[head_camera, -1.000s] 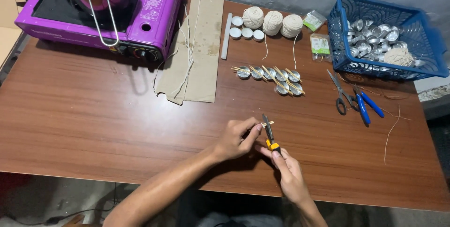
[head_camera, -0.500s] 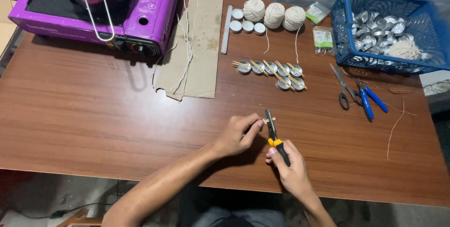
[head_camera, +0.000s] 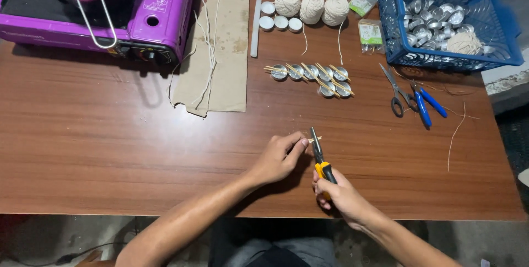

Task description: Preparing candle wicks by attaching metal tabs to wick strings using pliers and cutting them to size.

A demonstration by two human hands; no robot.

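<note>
Head view, looking down on a brown wooden table (head_camera: 110, 135). The left hand (head_camera: 275, 159) is curled, its fingertips pinched on a thin pale stick (head_camera: 312, 140) that lies just above the table near the front edge. The right hand (head_camera: 339, 192) is closed around the yellow-and-black handles of a pair of pliers (head_camera: 319, 159), whose narrow nose points away from the person and meets the stick beside the left fingertips; whether the nose actually grips the stick cannot be told. Behind the hands, a row of small metal cups (head_camera: 311, 74) with sticks laid across them sits mid-table. Farther back stand three balls of white string (head_camera: 311, 7) and a few white candle discs (head_camera: 280, 20). To the left lies a strip of cardboard (head_camera: 226, 52) with string over it, beside a purple portable stove (head_camera: 138, 13). To the right are scissors (head_camera: 397, 88), blue-handled pliers (head_camera: 424, 104), and a blue plastic basket (head_camera: 496, 30) holding more metal cups.
</note>
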